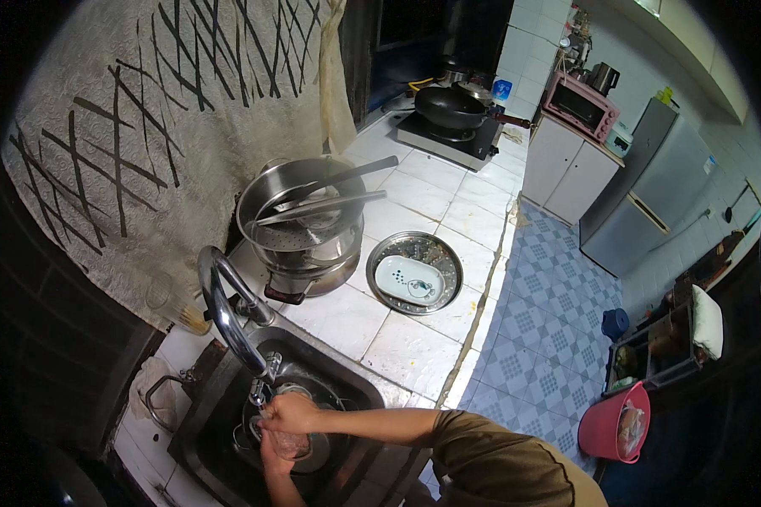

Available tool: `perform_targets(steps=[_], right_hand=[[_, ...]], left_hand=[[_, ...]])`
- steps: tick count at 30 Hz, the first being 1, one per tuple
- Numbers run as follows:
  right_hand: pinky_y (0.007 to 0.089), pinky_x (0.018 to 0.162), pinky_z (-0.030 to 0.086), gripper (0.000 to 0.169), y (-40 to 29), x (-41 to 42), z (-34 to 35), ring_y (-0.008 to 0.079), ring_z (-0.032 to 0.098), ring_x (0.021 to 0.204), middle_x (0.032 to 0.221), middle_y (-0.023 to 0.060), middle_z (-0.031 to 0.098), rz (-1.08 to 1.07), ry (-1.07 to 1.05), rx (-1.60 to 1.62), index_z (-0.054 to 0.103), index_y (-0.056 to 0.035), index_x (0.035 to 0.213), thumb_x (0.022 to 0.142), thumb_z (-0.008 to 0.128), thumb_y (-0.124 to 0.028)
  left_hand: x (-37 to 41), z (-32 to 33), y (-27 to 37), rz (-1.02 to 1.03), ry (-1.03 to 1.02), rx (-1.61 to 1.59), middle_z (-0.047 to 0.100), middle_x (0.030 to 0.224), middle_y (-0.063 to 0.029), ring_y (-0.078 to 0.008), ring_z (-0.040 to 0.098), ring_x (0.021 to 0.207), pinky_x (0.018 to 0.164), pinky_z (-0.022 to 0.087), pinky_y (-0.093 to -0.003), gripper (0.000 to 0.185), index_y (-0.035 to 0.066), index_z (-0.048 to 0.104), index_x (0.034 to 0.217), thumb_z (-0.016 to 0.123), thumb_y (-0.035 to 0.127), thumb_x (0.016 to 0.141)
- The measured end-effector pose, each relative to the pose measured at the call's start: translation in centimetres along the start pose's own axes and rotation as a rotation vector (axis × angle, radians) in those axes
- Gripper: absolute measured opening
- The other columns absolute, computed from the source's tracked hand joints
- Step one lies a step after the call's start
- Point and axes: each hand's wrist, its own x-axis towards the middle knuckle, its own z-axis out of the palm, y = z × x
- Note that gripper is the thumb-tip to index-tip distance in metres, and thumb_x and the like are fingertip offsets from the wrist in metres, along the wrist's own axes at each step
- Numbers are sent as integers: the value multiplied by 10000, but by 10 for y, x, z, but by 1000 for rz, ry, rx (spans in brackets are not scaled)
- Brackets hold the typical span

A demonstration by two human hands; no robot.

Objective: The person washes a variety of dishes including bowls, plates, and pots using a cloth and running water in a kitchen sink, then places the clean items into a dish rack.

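Both of my hands are low in the sink (361,393), under the spout of a chrome faucet (210,285). My right hand (292,412) is closed around a clear glass vessel (290,445), probably a cup or jar. My left hand (275,451) is against its other side, partly hidden by the glass and the right hand. The vessel is tilted, with its round rim towards me. Beneath the hands lie round dishes or a pot (320,451) in the basin; their exact kind is hard to make out.
Stacked steel steamer pots (301,247) hold long-handled utensils. A steel tray (380,250) carries a white oblong dish (409,280). Farther along the counter (380,339) a wok (450,108) sits on a cooktop (444,142). Left of the faucet stands a clear container (193,320) of thin sticks.
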Motion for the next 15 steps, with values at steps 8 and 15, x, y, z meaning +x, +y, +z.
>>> perform_targets(steps=[8,15], right_hand=[[421,542,413,305,5,5,16,343,544,576,580,173,537,76,264,134,559,-15,667,749,497,-302],[421,720,399,244,-31,-4,45,352,491,838,836,176,518,151,142,-117,568,-81,880,750,505,-278]], left_hand=[[1,-32,3,105,-12,11,491,1101,-114,-295,492,982,697,444,-503,543,97,380,1191,411,471,798],[-58,32,23,-98,184,-261,506,1062,-69,-253,475,959,771,400,-425,414,119,486,1057,387,421,792]])
